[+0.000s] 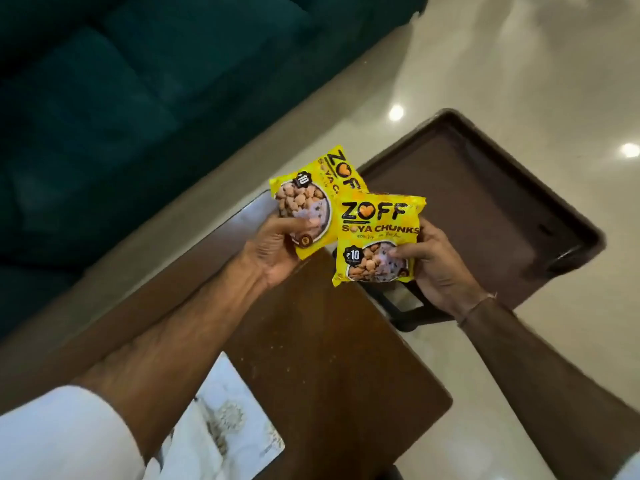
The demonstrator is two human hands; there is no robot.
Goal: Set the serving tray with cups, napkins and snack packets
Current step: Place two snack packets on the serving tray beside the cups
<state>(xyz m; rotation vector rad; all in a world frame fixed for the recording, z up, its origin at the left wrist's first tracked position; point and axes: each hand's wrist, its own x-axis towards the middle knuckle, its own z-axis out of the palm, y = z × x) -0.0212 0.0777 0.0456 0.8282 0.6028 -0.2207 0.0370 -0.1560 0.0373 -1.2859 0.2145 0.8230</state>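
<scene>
Two yellow snack packets with dark lettering are held up in the middle of the view. My left hand [277,249] grips the left packet [311,188] by its lower edge. My right hand [433,261] holds the right packet [377,233], which overlaps the left one. Behind and to the right of them lies a dark brown serving tray [502,202] with a raised rim and nothing on the part I can see. Its near handle end shows below the right packet. No cups or napkins are in view.
A brown wooden table [322,358] is under my arms, with a pale patterned mat [225,424] at its near left. A dark green sofa [121,81] fills the upper left. Glossy pale floor [519,64] lies to the right and beyond.
</scene>
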